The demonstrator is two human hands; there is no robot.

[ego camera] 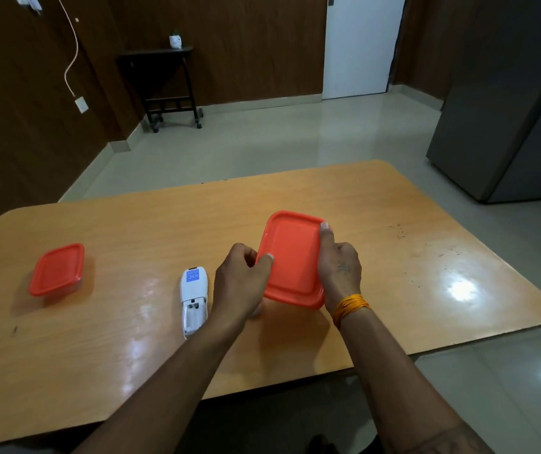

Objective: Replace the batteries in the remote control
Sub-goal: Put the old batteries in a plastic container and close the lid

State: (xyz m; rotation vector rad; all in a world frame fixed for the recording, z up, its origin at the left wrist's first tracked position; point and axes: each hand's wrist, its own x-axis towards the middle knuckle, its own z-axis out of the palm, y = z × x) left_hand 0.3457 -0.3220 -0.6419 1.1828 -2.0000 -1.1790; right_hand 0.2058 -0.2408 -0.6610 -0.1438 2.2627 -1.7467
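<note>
Two bare forearms reach out from the bottom of the view, the right one wearing a band of orange thread [350, 306] at the wrist. The left hand [241, 280] curls at the left edge of an orange lid [292, 260], thumb on top of the rim; the right hand [339, 265] holds the right edge, thumb laid along the rim toward the far corner. So each grip is pinching the lid, not spread. The lid looks tilted, its near edge raised toward the camera, and whatever box sits under it is hidden by the hands and lid.

The remote control [193, 298] lies on the surface [426, 244] just left of the left wrist, back side up, its battery bay uncovered; I cannot tell whether cells are in it. A second container with an orange lid [57, 269] sits closed, well apart at the left.

The step in hand seems to be working this lid on or off its box, probably the one for the batteries. To do it well, free one corner first with a thumb while the other hand steadies the box, rather than pulling both sides at once, so nothing inside jumps out. Keep the left forearm from sweeping the remote, which lies close beside it
</note>
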